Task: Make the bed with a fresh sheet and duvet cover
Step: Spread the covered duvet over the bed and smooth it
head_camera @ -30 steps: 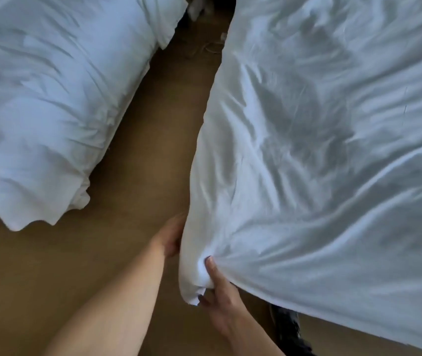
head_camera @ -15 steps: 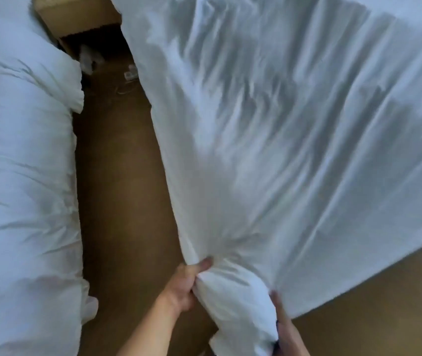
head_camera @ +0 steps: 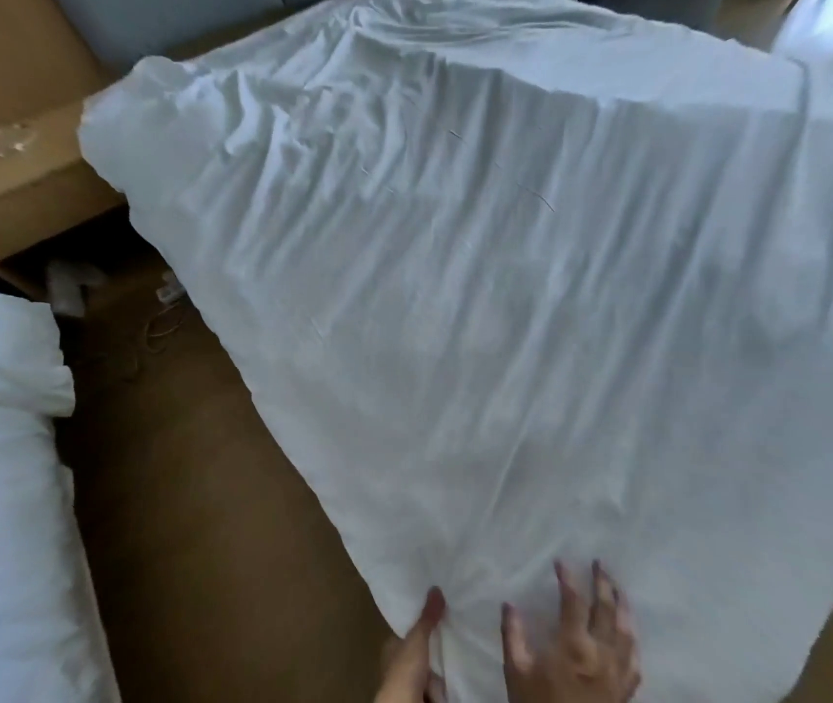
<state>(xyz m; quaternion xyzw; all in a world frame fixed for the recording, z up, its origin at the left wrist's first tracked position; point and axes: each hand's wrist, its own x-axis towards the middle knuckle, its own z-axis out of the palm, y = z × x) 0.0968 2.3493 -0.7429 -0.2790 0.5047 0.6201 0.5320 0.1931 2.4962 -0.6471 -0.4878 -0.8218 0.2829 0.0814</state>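
Fingers of my right grip (head_camera: 576, 646) lie spread and flat on the white duvet (head_camera: 505, 322), while my left grip (head_camera: 417, 649) pinches its near corner. Brown floor (head_camera: 201, 499) runs along its left edge, with a cardboard box (head_camera: 34, 195) farther back.

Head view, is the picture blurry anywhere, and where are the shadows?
Head view: soft all over, the right hand smeared by motion; head view: dim even light, no glare, the floor darkest in shadow beside the duvet.

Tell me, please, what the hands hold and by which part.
The left hand pinches the duvet at its near corner; the right hand rests flat on it.
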